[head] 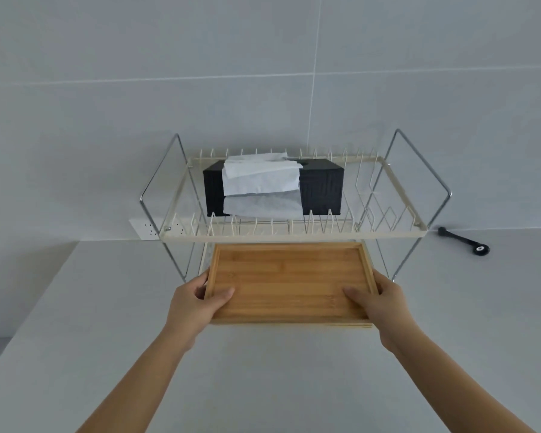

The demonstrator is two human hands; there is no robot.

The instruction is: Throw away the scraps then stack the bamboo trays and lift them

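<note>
Evenly, the bamboo trays (289, 282), seemingly stacked, are clamped at both short ends by the left hand (197, 303) and right hand (380, 303), kept level beneath the dish rack (294, 234) at the worktop's (263, 385) back edge.

- Two hands were in view: left hand (197, 300), right hand (380, 303).
- At least two stacked bamboo trays (289, 282); exact number unclear.
- One wire dish rack (294, 235).
- One black tissue box (322, 185).
- One black tool (464, 242).
- One wall socket (146, 229).
</note>
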